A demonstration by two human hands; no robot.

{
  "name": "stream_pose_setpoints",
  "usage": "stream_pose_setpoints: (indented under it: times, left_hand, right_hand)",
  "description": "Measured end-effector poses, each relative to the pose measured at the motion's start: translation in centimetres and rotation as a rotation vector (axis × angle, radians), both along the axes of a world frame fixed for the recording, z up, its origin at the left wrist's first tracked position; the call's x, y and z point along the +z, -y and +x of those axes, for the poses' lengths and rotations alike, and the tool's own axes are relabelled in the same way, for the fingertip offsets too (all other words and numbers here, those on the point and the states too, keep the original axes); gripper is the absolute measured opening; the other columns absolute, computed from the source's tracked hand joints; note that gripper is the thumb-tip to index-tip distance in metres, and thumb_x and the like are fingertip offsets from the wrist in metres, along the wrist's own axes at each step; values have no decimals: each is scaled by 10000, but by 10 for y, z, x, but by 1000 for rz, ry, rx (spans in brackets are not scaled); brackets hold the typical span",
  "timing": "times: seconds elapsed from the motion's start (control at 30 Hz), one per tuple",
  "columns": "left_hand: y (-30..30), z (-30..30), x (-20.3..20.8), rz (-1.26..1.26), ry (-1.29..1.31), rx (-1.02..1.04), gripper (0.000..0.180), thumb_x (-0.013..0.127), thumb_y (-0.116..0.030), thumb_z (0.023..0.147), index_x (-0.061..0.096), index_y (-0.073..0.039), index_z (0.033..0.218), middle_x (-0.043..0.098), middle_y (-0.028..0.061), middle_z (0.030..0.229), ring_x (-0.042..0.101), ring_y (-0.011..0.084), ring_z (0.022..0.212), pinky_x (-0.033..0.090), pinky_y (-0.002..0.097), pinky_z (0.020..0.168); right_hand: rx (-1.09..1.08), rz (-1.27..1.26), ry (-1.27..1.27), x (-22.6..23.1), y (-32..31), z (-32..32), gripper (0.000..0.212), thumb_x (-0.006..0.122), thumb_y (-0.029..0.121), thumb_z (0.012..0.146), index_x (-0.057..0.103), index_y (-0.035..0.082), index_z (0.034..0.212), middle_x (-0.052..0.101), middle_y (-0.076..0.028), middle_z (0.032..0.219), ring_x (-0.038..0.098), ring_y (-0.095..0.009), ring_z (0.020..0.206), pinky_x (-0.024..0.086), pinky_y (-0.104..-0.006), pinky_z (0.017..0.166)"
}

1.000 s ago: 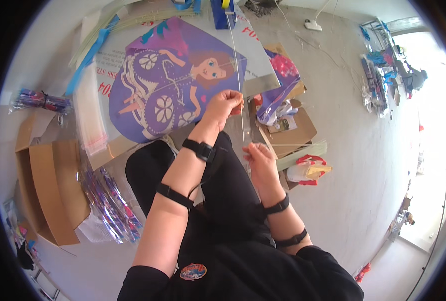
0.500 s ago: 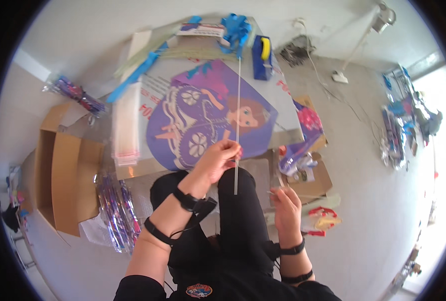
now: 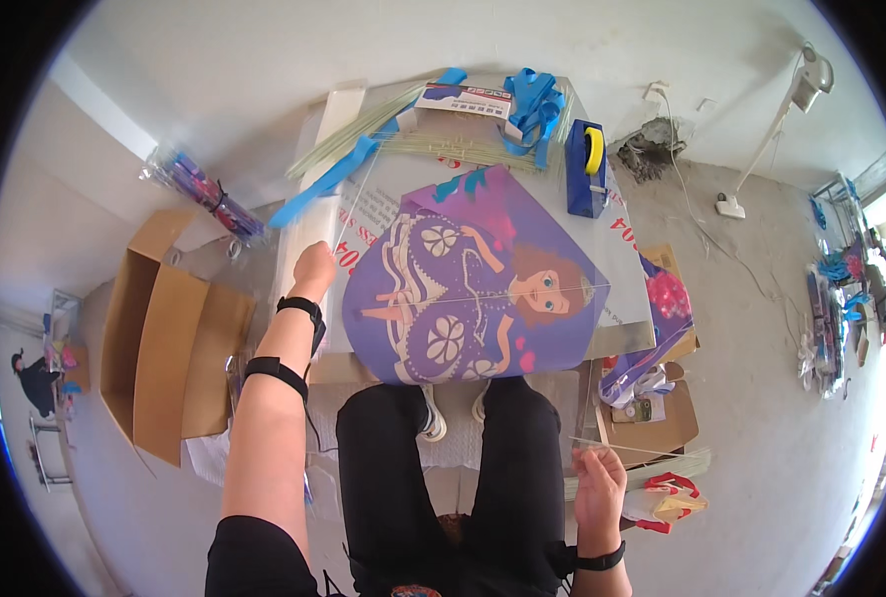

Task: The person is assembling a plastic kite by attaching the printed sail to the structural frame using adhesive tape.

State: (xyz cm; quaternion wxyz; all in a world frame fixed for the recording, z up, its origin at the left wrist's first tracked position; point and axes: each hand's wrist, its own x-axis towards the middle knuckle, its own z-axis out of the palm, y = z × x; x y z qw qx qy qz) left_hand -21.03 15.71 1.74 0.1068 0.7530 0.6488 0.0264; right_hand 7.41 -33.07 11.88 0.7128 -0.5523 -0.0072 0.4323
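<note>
A purple kite-shaped sheet (image 3: 403, 289) printed with a cartoon figure in a gown lies on the table. A thin pale rod crosses it sideways. At the table's left side my left hand (image 3: 313, 267) is closed over a stack of clear plastic sleeves (image 3: 308, 234). A thin pale rod (image 3: 355, 204) runs up and away from its fingers. Low at the right, beside my knee, my right hand (image 3: 599, 480) pinches another thin pale stick (image 3: 627, 447) between thumb and fingertips, pointing rightward.
A tape dispenser (image 3: 584, 189) with yellow tape, blue ribbon (image 3: 534, 104), a small box (image 3: 465, 99) and thin rods lie along the table's far edge. Open cardboard boxes stand left (image 3: 159, 348) and right (image 3: 652, 418). A red-handled tool (image 3: 670, 502) lies right of my right hand.
My left hand has moved from over the sheet to the table's left side, taking its thin rod along. My right hand stays low at the right with its stick. The view has shifted.
</note>
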Motion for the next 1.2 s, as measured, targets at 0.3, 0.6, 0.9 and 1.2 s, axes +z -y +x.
stream_pose_setpoints:
  times: [0.3, 0.6, 0.9, 1.2]
  left_hand:
    - [7, 64, -5, 321, 229, -229, 142, 679, -197, 792, 629, -64, 803, 624, 132, 795, 614, 350, 806, 484, 452, 690]
    - [77, 346, 22, -902, 1238, -216, 271, 570, -342, 943, 625, -96, 1041, 639, -19, 962, 579, 78, 876, 419, 241, 757]
    - [70, 430, 10, -822, 1475, 40, 202, 756, -248, 794, 643, -101, 873, 623, -22, 837, 528, 83, 775, 393, 279, 739]
    - [54, 431, -2, -652, 1334, -43, 133, 746, -188, 778, 663, -85, 797, 631, -7, 764, 528, 92, 684, 431, 269, 697]
  right_hand:
    - [33, -23, -10, -6, -8, -7, 44, 598, 50, 895, 597, 9, 878, 610, -64, 914, 548, -123, 826, 430, -249, 765]
    - [5, -1, -35, -12, 0, -7, 65, 603, 67, 903, 585, 10, 879, 600, -62, 899, 553, -127, 819, 433, -251, 765]
    - [91, -77, 64, -12, 14, -5, 75, 614, 52, 892, 572, 6, 851, 563, -38, 856, 504, -109, 780, 393, -228, 749]
    - [160, -189, 102, -15, 21, -4, 81, 611, 61, 892, 570, 7, 847, 567, -28, 852, 501, -97, 771, 391, -221, 735]
